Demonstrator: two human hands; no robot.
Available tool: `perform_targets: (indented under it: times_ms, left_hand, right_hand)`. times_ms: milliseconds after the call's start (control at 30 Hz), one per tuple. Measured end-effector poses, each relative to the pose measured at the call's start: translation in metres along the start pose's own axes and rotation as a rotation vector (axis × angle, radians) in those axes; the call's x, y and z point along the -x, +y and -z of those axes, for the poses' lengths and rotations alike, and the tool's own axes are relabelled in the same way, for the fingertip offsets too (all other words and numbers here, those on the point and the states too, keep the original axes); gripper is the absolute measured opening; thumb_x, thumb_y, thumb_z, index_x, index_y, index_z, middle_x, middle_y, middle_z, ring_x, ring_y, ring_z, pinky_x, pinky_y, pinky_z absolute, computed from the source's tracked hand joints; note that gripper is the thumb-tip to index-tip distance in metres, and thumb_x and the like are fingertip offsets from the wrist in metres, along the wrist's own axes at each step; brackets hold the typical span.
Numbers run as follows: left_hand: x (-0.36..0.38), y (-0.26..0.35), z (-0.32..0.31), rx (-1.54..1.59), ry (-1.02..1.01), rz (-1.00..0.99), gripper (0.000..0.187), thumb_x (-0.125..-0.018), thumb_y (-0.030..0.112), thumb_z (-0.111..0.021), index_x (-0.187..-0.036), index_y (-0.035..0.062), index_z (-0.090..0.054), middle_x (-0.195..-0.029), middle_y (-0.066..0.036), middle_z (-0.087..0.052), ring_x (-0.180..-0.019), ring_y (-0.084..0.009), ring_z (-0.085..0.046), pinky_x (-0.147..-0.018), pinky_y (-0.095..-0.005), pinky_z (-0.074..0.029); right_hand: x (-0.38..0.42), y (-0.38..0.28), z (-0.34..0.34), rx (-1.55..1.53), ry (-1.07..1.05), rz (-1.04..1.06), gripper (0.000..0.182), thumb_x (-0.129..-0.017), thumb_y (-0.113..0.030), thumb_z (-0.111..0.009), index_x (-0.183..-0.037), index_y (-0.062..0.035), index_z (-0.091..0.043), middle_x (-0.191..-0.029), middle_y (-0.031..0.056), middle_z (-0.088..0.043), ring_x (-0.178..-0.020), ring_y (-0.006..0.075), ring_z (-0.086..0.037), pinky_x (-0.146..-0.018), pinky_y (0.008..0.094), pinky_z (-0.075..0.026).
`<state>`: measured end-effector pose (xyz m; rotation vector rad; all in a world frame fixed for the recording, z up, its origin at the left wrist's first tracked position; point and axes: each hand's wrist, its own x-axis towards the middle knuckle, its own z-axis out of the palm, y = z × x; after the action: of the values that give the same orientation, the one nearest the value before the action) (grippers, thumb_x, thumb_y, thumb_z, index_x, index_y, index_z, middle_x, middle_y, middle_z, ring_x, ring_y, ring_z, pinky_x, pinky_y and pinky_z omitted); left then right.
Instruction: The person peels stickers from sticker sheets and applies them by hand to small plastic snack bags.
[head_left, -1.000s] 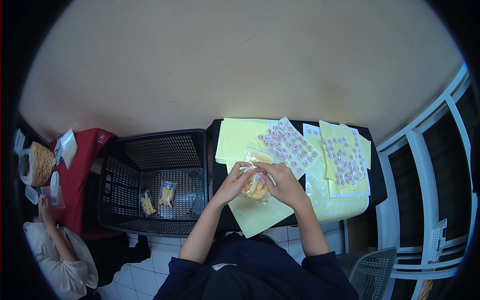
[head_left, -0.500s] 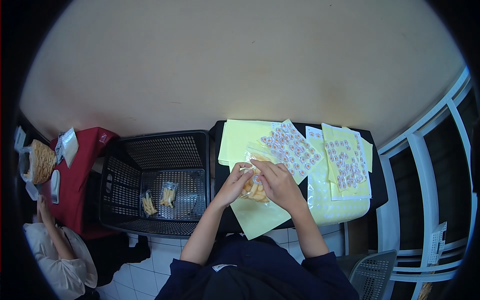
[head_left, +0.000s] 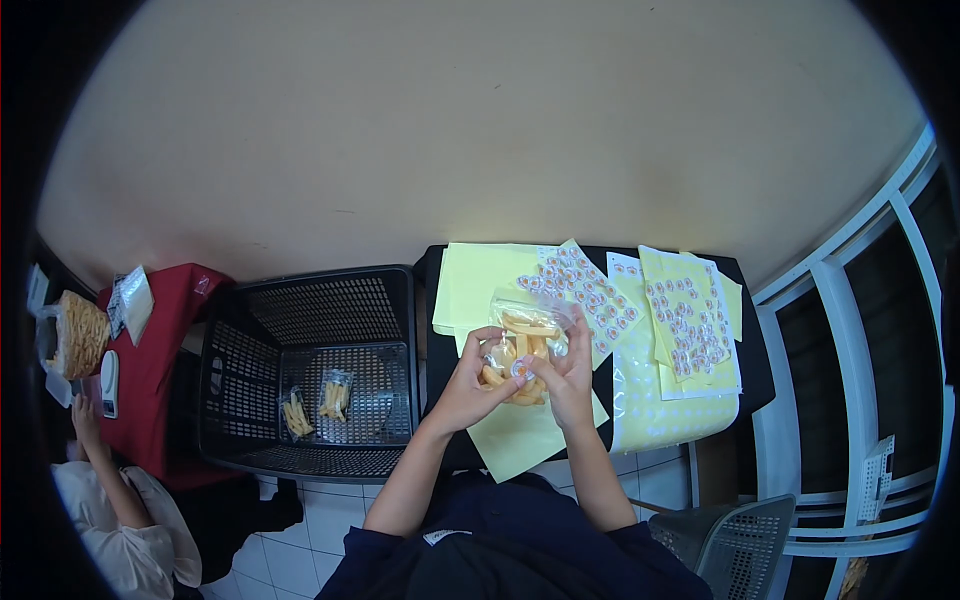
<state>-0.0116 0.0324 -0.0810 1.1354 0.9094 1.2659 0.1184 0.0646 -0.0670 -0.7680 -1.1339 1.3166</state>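
A clear plastic bag of pale yellow snack sticks (head_left: 525, 325) is held between my two hands above the yellow sheets. My left hand (head_left: 468, 387) grips its left side, with the thumb on the front. On the right side my right hand (head_left: 570, 375) has hold of the bag, its thumb beside a small round sticker (head_left: 520, 368) on the bag's front. Just behind the bag, to the right, lies a sheet of round stickers (head_left: 585, 290). A yellow backing sheet (head_left: 515, 440) shows beneath my hands.
To the left stands a black crate (head_left: 310, 465) with two filled bags (head_left: 336, 395) inside. More sticker sheets (head_left: 690, 320) lie at the right. A co-worker (head_left: 120, 510) is at a red table (head_left: 155, 370) with a large snack bag (head_left: 80, 335). A grey chair (head_left: 745, 550) stands at lower right.
My right hand has moved from over the bag's front to its right side. Both hands now hold the bag by its sides, and the sticker on its front shows more fully.
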Motion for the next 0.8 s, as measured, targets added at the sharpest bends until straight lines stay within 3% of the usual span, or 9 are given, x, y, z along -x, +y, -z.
perform_targets:
  times_ms: [200, 267, 367, 600, 667, 800]
  left_hand:
    - [-0.001, -0.001, 0.003, -0.021, 0.007, -0.058, 0.051, -0.078, 0.009, -0.058, -0.119, 0.0002, -0.028, -0.111, -0.015, -0.045, -0.100, -0.0152, -0.047, -0.079, -0.0252, -0.043]
    - [-0.002, -0.001, 0.002, 0.008, 0.103, 0.021, 0.042, -0.081, 0.011, -0.055, -0.117, -0.0014, -0.036, -0.102, -0.012, -0.051, -0.091, -0.0121, -0.051, -0.075, -0.0237, -0.044]
    - [-0.001, -0.005, -0.002, -0.050, 0.191, -0.046, 0.035, -0.083, 0.013, -0.052, -0.113, -0.0020, -0.040, -0.095, -0.010, -0.053, -0.083, -0.0097, -0.052, -0.071, -0.0220, -0.043]
    - [0.006, -0.017, 0.000, 0.001, 0.202, -0.063, 0.034, -0.084, 0.014, -0.052, -0.112, -0.0018, -0.040, -0.094, -0.009, -0.053, -0.083, -0.0090, -0.050, -0.073, -0.0217, -0.041]
    - [0.012, -0.013, 0.002, -0.019, 0.184, 0.018, 0.034, -0.084, 0.013, -0.052, -0.112, -0.0019, -0.040, -0.096, -0.009, -0.052, -0.087, -0.0099, -0.049, -0.075, -0.0223, -0.040]
    - [0.021, -0.018, 0.004, -0.088, 0.173, -0.047, 0.034, -0.083, 0.012, -0.052, -0.111, -0.0022, -0.039, -0.100, -0.009, -0.050, -0.090, -0.0108, -0.048, -0.077, -0.0226, -0.040]
  right_hand:
    - [0.003, -0.010, -0.002, 0.092, -0.081, -0.002, 0.085, -0.070, 0.007, -0.059, -0.132, -0.0031, -0.002, -0.129, 0.0197, -0.021, -0.108, 0.0277, -0.043, -0.086, 0.0308, -0.043]
    - [0.004, -0.005, -0.001, 0.099, -0.096, -0.005, 0.085, -0.071, 0.006, -0.059, -0.132, -0.0039, -0.001, -0.130, 0.0200, -0.019, -0.108, 0.0284, -0.044, -0.086, 0.0306, -0.043]
    - [0.008, -0.004, -0.001, 0.089, -0.139, 0.010, 0.087, -0.071, 0.007, -0.059, -0.133, -0.0056, 0.001, -0.131, 0.0202, -0.017, -0.109, 0.0293, -0.043, -0.087, 0.0307, -0.042]
    - [0.017, 0.007, 0.004, -0.029, -0.235, 0.020, 0.087, -0.071, 0.011, -0.054, -0.133, -0.0073, 0.004, -0.132, 0.0181, -0.015, -0.117, 0.0295, -0.034, -0.092, 0.0335, -0.037]
    - [0.019, 0.014, 0.005, -0.055, -0.235, -0.013, 0.087, -0.071, 0.010, -0.055, -0.133, -0.0068, 0.003, -0.132, 0.0175, -0.016, -0.118, 0.0291, -0.033, -0.092, 0.0335, -0.037]
    - [0.025, 0.018, -0.004, -0.052, -0.143, -0.107, 0.090, -0.070, 0.007, -0.060, -0.133, -0.0048, 0.003, -0.132, 0.0163, -0.016, -0.117, 0.0280, -0.035, -0.093, 0.0329, -0.036]
